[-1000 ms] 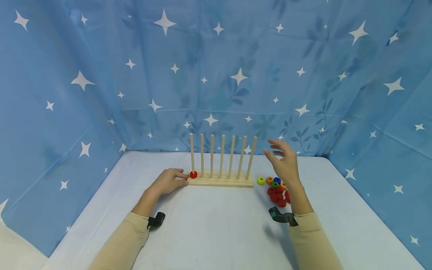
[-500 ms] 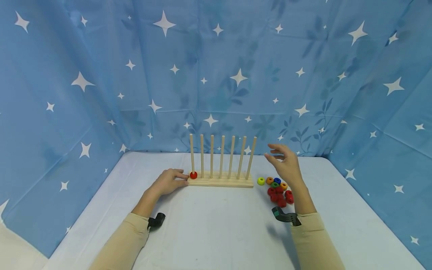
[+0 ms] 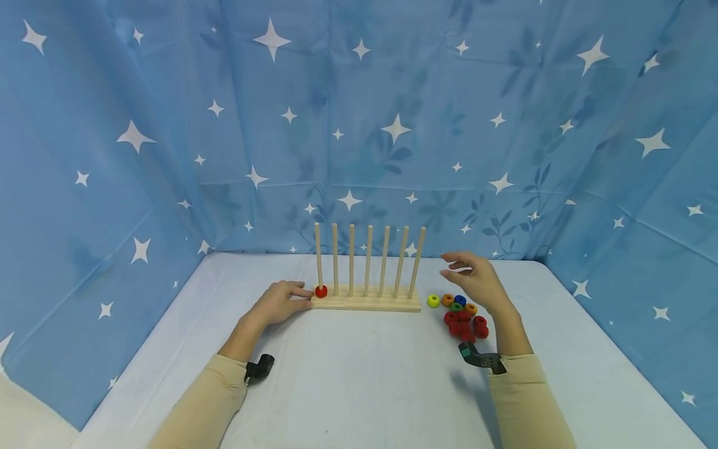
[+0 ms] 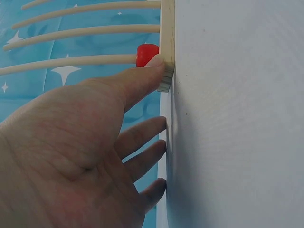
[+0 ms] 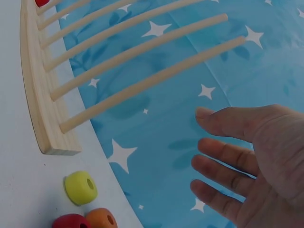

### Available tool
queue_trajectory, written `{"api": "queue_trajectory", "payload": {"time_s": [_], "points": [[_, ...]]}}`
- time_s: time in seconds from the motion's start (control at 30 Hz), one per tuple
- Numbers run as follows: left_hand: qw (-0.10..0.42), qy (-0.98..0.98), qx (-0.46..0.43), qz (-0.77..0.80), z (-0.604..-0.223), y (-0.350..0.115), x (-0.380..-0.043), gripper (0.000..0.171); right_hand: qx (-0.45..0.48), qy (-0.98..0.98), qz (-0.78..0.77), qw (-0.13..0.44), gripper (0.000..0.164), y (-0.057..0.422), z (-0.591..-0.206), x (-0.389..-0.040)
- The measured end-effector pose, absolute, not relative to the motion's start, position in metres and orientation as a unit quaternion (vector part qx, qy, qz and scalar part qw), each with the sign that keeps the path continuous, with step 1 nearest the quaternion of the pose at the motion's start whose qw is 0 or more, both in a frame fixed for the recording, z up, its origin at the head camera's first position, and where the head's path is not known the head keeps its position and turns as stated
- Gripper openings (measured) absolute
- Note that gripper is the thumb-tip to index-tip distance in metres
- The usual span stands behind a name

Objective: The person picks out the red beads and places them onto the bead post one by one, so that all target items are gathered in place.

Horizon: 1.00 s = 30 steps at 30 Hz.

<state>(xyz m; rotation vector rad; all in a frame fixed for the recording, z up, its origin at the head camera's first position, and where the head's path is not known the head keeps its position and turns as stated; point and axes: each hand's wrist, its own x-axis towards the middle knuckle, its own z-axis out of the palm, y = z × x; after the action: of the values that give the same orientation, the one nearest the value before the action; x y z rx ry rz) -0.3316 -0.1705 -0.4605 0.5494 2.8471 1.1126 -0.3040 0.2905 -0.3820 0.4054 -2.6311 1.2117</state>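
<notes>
At the left end of a wooden peg rack [image 3: 366,303] rests my left hand [image 3: 279,302]. In the left wrist view its straight thumb [image 4: 142,78] touches the rack's end beside a red bead [image 4: 146,55], and other fingertips meet the white table surface. That red bead sits at the bottom of the leftmost peg [image 3: 318,255]. My right hand [image 3: 477,280], fingers spread and slightly bent with nothing between them, hovers above and behind a group of loose beads, right of the rack. Nearest the rack lies a yellow bead [image 3: 433,300]; several red beads [image 3: 462,324] cluster in front.
Orange [image 3: 447,300], blue [image 3: 460,300] and green [image 3: 457,307] beads lie between the yellow and red ones. The upright pegs stand in a row. A blue star-patterned curtain [image 3: 359,156] closes off the back and sides of the white table [image 3: 359,386].
My right hand has come lower and a little to the right, uncovering red beads beside its wrist. My left hand and the rack keep their places.
</notes>
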Motion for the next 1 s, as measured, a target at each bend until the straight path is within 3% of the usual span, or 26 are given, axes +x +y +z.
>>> {"api": "queue_trajectory", "payload": {"time_s": [0.4,1.0], "points": [[0.018,0.914,0.182,0.362,-0.461,-0.172,-0.331,0.031,0.146,-0.912,0.377,0.067,0.036,0.303,-0.39,-0.305],[0.017,0.915,0.182,0.361,-0.461,-0.171,-0.331,0.031,0.141,-0.918,0.364,-0.075,0.032,0.328,-0.396,-0.304]]}}
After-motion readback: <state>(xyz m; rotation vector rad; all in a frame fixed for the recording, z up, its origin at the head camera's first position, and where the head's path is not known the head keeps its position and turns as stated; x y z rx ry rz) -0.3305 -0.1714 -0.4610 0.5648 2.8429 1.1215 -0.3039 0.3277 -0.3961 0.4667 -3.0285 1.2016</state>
